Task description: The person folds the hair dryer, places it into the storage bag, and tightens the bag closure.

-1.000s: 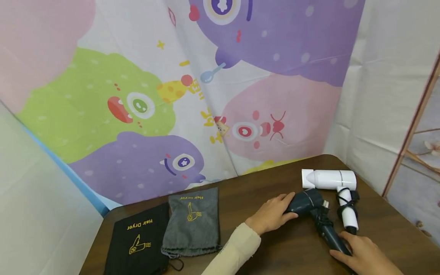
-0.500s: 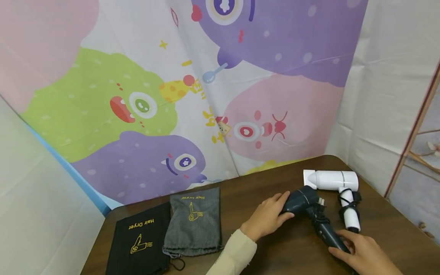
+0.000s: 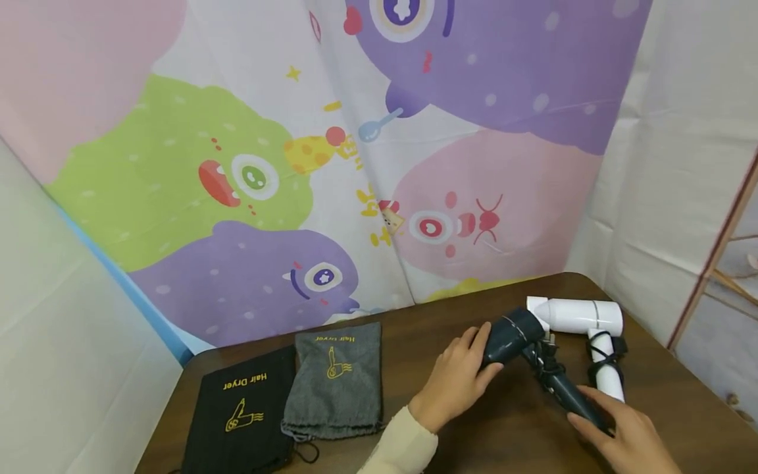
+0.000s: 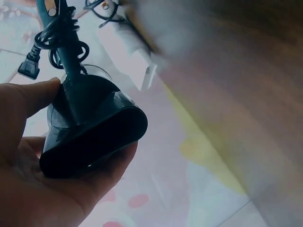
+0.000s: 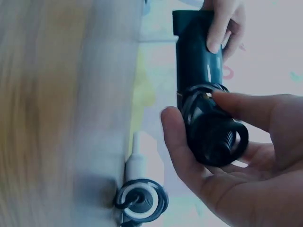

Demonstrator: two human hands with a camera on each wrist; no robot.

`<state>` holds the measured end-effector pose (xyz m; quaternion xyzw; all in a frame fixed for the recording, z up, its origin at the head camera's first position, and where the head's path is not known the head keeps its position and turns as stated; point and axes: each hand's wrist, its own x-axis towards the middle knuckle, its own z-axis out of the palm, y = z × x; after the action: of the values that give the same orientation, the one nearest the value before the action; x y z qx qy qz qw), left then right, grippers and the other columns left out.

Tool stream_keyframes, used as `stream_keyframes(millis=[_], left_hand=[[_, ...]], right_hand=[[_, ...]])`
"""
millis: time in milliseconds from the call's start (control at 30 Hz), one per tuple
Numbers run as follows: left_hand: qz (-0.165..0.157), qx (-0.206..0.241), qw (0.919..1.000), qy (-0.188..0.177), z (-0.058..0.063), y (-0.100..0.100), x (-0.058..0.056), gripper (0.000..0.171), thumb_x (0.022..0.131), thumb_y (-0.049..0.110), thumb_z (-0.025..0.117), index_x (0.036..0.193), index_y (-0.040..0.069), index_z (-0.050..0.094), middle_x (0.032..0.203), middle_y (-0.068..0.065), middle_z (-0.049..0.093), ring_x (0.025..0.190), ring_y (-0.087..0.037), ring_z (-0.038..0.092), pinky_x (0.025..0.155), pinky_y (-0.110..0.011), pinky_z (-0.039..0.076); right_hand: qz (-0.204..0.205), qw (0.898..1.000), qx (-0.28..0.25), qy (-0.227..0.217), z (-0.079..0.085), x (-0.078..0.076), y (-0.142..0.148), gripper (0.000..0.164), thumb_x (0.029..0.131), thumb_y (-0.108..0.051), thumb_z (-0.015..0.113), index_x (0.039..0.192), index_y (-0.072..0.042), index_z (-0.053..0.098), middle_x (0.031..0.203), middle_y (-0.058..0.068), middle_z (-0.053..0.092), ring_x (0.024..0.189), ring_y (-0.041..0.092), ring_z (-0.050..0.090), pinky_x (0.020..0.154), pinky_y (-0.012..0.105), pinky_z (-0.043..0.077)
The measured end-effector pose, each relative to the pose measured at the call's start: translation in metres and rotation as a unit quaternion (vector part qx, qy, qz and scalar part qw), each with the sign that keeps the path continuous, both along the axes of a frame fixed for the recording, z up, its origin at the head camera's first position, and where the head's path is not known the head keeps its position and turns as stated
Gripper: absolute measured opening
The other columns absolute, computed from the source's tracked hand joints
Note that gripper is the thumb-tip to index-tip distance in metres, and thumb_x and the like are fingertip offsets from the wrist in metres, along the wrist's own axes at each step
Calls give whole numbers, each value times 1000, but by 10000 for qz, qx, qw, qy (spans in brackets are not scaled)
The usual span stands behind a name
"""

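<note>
Both hands hold a dark hair dryer. My left hand grips its barrel at the nozzle end, and the left wrist view shows the wide flat nozzle mouth between thumb and fingers. My right hand holds the lower handle, with thumb and fingers around it in the right wrist view. A black cord is wound about the handle, its plug hanging loose. The dryer appears raised off the table in the wrist views. Behind it lies a white hair dryer, its nozzle partly covered by the dark one in the head view.
On the left of the brown table lie a black pouch and a grey drawstring pouch, both printed "Hair Dryer". A cartoon-patterned cloth hangs behind the table, and a pale wall covering stands at the right.
The dark hair dryer has shifted a little left and up in both hands, now overlapping the white dryer's nozzle in view. The head view has turned slightly. Pouches and white dryer stay put.
</note>
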<state>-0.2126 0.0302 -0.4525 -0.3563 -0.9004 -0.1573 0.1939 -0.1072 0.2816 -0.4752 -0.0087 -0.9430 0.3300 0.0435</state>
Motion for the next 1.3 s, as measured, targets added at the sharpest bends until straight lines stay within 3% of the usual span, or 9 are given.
stream_keyframes(millis=[133,333,467,667,867,1033,1300], left_hand=[[84,156,9998,56,10,-7,5,68,96,40,66,149,6,43,129,-12,60,100,-22,66,77,-35,57],[86,453,9988,-190,19,-16,13,67,96,40,65,150,8,41,130,-13,59,103,-22,66,77,-35,57],[73,738,9970,-210,22,-21,15,65,97,38,64,149,6,42,130,-14,59,104,-22,65,78,-36,57],[88,902,9956,-225,25,-34,16,61,98,37,63,147,6,45,128,-13,60,99,-18,67,77,-32,57],[38,1010,9940,-409,24,-51,24,60,99,36,62,147,4,44,129,-14,60,98,-18,68,76,-31,58],[-56,1145,9931,-243,29,-57,27,59,99,35,62,147,4,45,129,-14,60,98,-18,68,75,-30,58],[-110,1525,9876,-345,32,-76,43,55,101,36,59,145,6,48,129,-14,59,96,-20,68,72,-30,58]], right_hand=[[-77,9997,-153,183,0,1,-7,60,94,-37,70,136,4,55,120,32,62,98,39,64,73,50,50],[-45,9962,-238,842,2,6,-15,52,96,-29,68,135,3,56,125,29,61,99,42,63,73,54,50],[-96,9922,-233,1217,6,7,-23,48,95,-25,70,135,-2,58,121,23,65,92,35,64,68,47,48],[-88,9895,-194,1431,10,7,-35,47,94,-24,71,135,-5,59,119,18,67,85,21,60,64,34,45],[57,9880,-273,1520,10,8,-44,47,93,-20,73,134,-3,60,124,19,66,94,29,67,68,38,51],[33,9834,-209,1804,16,7,-45,46,92,-19,74,134,-5,62,123,15,67,94,24,67,70,36,52],[120,9794,-58,2013,20,10,-52,47,88,-20,78,132,-13,65,120,9,70,98,15,67,75,11,44]])
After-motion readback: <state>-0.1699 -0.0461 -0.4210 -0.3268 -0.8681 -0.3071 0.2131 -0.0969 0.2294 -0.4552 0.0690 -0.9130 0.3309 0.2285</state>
